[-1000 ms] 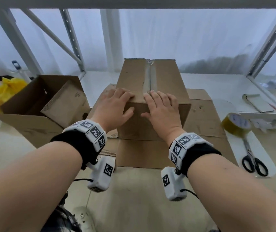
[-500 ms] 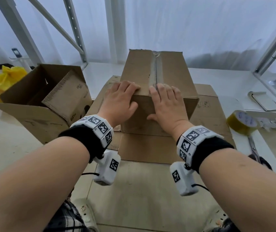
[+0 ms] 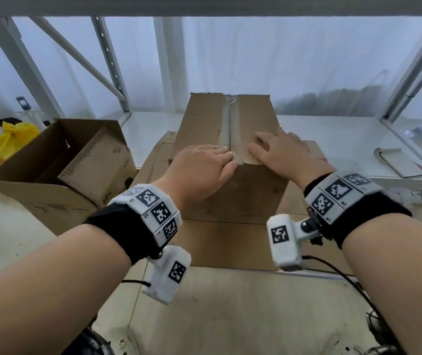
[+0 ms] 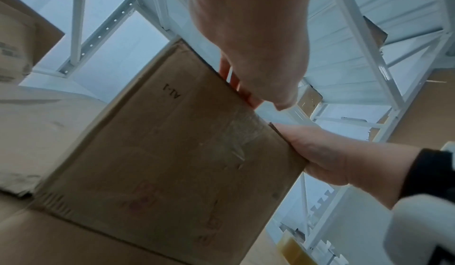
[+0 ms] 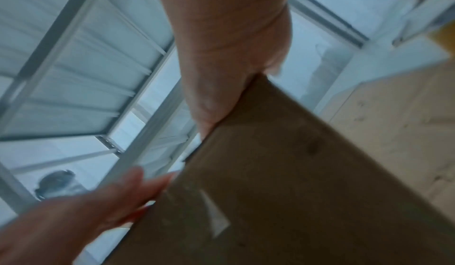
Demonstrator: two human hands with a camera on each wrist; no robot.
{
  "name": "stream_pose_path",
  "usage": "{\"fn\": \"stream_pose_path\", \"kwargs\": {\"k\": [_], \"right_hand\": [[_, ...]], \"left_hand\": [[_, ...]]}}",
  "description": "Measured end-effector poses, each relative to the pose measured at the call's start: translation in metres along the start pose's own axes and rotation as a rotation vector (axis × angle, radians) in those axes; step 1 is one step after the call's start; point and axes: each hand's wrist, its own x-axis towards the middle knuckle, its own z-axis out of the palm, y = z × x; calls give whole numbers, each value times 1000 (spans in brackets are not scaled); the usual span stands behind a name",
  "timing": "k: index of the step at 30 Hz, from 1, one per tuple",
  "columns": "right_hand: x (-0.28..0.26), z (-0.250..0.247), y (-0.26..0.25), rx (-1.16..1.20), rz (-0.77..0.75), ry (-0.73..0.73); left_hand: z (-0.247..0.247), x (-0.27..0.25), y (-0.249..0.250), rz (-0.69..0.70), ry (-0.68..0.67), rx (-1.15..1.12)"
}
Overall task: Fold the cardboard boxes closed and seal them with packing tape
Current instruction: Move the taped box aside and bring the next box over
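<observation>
On flattened cardboard (image 3: pixel 220 242), taped box (image 3: pixel 251 124), long axis away, under both hands (image 3: pixel 238 160).

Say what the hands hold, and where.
Nothing is gripped. Left hand and right hand lie flat on the box top, either side of the taped seam.

We cannot see the fingertips of the left hand (image 3: pixel 199 167) where they bend over the near top edge of the sealed box (image 3: pixel 228 139), and in the left wrist view the top of that box is hidden from below. The right wrist view is smeared with blur, so we cannot read the tape strip (image 5: pixel 216 222) on the box front or the round dark thing (image 5: pixel 56 183) low at its left. In the head view the right frame edge cuts off the clutter on the shelf (image 3: pixel 358 139), and the inside of the open box (image 3: pixel 58 160) lies partly behind its folded flap.
</observation>
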Motion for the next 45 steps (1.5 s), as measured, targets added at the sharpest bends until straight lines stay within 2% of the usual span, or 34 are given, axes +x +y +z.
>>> {"fn": "stream_pose_path", "kwargs": {"k": [2, 5, 9, 12, 15, 18, 21, 23, 26, 31, 35, 41, 45], "right_hand": [[3, 5, 3, 128, 30, -71], [3, 3, 5, 173, -24, -49], [3, 1, 8, 188, -47, -62], [5, 0, 10, 237, -49, -66], [6, -2, 11, 315, -46, -45], [7, -2, 10, 422, -25, 23], [7, 2, 12, 549, 106, 29], [4, 1, 11, 718, 230, -13], [-1, -6, 8, 807, 228, 2], [-17, -26, -16, 901, 150, 84], [-35, -38, -34, 983, 119, 112], [-69, -65, -62, 1025, 53, 157], [-93, -86, -76, 999, -68, 268]], "left_hand": [[-4, 11, 0, -34, -123, -6], [-8, 34, 0, -76, -297, -72], [-9, 69, -6, -130, -447, -74], [-7, 90, -9, -148, -518, -40], [-3, 100, -18, -185, -522, -82], [4, 96, -32, -293, -532, -74], [7, 84, -55, -570, -454, -116], [5, 73, -64, -666, -371, -227], [-3, 56, -61, -655, -252, -274], [-38, 31, -63, -763, -66, -304], [-65, 8, -58, -744, 52, -298], [-88, -40, -41, -764, 292, -431], [-102, -65, -29, -691, 567, -524]]}}
